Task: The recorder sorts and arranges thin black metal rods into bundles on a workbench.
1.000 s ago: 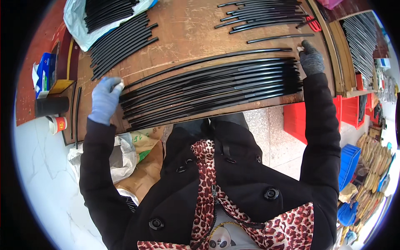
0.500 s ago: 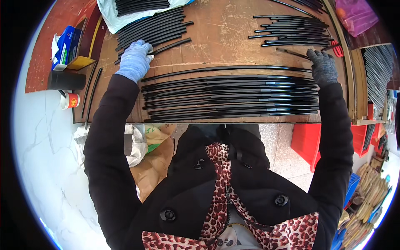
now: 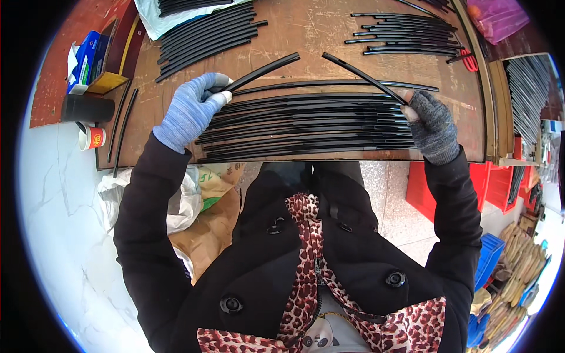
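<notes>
My left hand [image 3: 194, 109], in a light blue knit glove with bare or pale fingertips, grips one end of a short black tube [image 3: 265, 72]. A thinner black rod [image 3: 362, 75] is pinched at its lower end by my right hand [image 3: 432, 123], gloved in dark grey. Both pieces tilt up toward the middle, and their free ends stay a small gap apart. Below them a row of long black rods [image 3: 306, 122] lies side by side along the table's front edge, one of them [image 3: 335, 85] a little apart from the rest.
Short black tubes [image 3: 206, 41] lie stacked at the back left, and thinner ones [image 3: 406, 36] at the back right beside red-handled scissors [image 3: 469, 60]. On the left are a tissue box [image 3: 85, 62], a black cylinder [image 3: 88, 108] and a paper cup [image 3: 92, 137]. Red bins [image 3: 421, 194] stand below.
Both hands have come inward and nearer from the two back stacks. Each has lifted a black piece off the table, and the two free ends have drawn toward each other.
</notes>
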### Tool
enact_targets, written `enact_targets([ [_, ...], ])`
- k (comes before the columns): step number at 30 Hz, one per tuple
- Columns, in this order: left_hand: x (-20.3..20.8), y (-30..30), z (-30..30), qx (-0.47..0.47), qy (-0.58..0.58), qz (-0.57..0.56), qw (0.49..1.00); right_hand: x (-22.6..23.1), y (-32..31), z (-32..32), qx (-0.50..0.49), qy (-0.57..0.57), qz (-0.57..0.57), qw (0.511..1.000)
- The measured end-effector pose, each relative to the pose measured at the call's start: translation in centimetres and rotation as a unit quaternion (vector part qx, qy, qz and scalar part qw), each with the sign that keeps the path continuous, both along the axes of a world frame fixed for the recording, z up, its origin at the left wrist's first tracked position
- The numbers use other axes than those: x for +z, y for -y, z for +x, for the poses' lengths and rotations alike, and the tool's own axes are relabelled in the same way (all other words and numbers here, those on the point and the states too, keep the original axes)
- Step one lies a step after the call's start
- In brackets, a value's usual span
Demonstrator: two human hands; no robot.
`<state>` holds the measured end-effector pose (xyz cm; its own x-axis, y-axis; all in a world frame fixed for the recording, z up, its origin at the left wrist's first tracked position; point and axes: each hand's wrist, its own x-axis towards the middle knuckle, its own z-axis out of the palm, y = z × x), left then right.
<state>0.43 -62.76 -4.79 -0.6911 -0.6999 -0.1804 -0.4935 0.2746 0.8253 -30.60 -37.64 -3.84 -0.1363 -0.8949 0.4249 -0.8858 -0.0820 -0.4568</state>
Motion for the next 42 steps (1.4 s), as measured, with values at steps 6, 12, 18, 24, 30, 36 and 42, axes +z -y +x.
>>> enact_targets([
  [6, 0.9, -1.3, 0.1, -0.026, -0.029, 0.004, 0.999, 0.5, -0.3, 0.8, 0.006, 0.001, 0.026, 1.000],
  [12, 0.7, -1.4, -0.1, -0.074, -0.031, -0.063, 0.995, 0.4, 0.0, 0.8, 0.027, -0.049, 0.028, 0.998],
  [18, 0.4, -2.6, -1.7, -0.162, -0.019, -0.081, 0.983, 0.7, 1.9, 1.1, 0.069, -0.171, -0.012, 0.983],
  [24, 1.3, -3.7, -1.9, -0.114, -0.079, 0.006, 0.990, 2.4, 3.1, 2.7, 0.029, -0.133, -0.017, 0.991],
  [30, 1.5, -2.8, -0.1, -0.084, -0.031, 0.004, 0.996, 1.2, -0.7, -4.0, -0.216, -0.071, -0.092, 0.969],
  [36, 0.9, -2.3, -0.2, -0.138, -0.029, -0.073, 0.987, 0.0, -3.4, -3.5, -0.227, 0.385, 0.028, 0.894],
  [42, 0.7, -2.7, -0.6, -0.143, -0.047, -0.132, 0.980, -2.0, -3.2, -1.5, -0.170, 0.479, -0.032, 0.860],
])
